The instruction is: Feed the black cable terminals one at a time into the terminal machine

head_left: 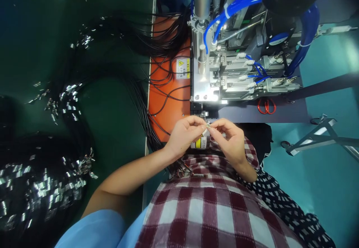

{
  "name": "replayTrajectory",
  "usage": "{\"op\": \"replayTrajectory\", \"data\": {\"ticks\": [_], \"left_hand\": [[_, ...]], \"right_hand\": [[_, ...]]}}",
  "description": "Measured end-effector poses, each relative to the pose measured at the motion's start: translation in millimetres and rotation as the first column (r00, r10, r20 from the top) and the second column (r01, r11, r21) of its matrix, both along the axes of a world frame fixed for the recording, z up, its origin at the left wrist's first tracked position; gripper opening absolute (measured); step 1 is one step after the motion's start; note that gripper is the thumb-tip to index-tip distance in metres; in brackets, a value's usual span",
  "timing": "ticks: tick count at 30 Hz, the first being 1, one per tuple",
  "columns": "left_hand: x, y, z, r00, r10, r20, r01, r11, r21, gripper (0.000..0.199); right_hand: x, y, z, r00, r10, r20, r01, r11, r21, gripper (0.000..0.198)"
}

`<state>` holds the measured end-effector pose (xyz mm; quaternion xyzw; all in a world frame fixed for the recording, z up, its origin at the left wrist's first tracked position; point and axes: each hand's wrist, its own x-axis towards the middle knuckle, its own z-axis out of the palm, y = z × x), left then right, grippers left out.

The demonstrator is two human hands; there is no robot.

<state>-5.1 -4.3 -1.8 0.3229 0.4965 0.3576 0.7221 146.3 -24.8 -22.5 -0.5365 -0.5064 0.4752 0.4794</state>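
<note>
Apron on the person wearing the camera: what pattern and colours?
The apron is checked in maroon and white, best seen in the head view.

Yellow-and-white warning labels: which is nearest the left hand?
The lower yellow-and-white rectangular label, partly hidden behind the left hand; the other label lies apart from it, higher in the picture, on the flat orange surface.

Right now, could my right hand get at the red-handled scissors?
Probably yes: nothing visible blocks the way from your right hand to the red-handled scissors, though that hand seems to be pinching a small piece.
</note>
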Motion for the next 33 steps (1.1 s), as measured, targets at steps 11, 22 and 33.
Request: {"op": "replayTrajectory", "data": {"ticks": [11, 22, 33], "left_hand": [[0, 0, -1.2, 0.999, -0.03, -0.026, 0.03, 0.999, 0.029, 0.026], [2, -2, 0.1, 0.998, 0.002, -0.057, 0.001, 0.999, 0.052, 0.027], [2, -4, -1.4, 0.999, 0.016, -0.048, -0.013, 0.998, 0.069, 0.028]], "right_hand": [[1, 1, -4, 0.999, -0.013, 0.032, 0.013, 1.0, 0.007, 0.008], [-3, 0, -7, 0.986, -0.037, -0.161, 0.012, 0.988, -0.152, 0.008], [-6, -1, -12, 0.951, -0.068, -0.301, -0.008, 0.97, -0.243, 0.012]]}}
